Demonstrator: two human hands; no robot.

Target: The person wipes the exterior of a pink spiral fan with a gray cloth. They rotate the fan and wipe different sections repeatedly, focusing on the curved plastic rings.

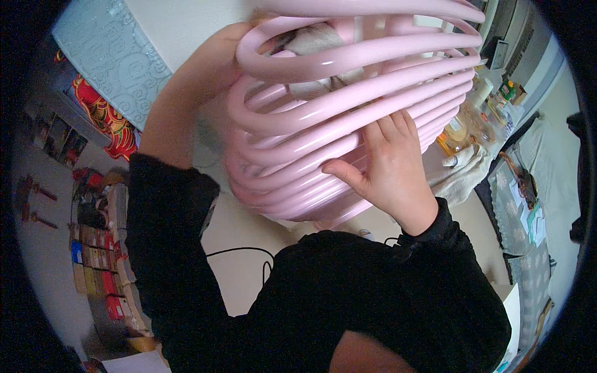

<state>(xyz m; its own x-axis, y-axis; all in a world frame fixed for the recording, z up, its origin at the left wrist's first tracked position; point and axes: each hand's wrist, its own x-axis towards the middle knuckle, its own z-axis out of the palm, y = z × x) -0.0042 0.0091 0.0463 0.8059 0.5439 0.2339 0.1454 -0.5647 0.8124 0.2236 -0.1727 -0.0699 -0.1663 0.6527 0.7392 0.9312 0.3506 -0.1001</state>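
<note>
A large pink plastic basket (pixel 308 116) made of rounded, looping bars fills the upper middle, tilted on its side in front of me. Through its bars shows a crumpled grey-white cloth (pixel 317 39). My right hand (pixel 394 149) lies on the near side of the basket. Its fingertips reach into a gap between two bars, and the thumb stands apart on a lower bar. My left hand (pixel 242 33) is at the basket's far left end, blurred and mostly behind the top loop, so its fingers cannot be made out.
A table with a pale blue patterned cover (pixel 107 51) stands upper left, with red and gold fabric (pixel 102 116) beside it. Stacked boxes (pixel 95 247) line the left. At right are a beige cloth (pixel 466 175), cluttered bottles and a covered surface (pixel 534 265). A black cable (pixel 240 249) crosses the floor.
</note>
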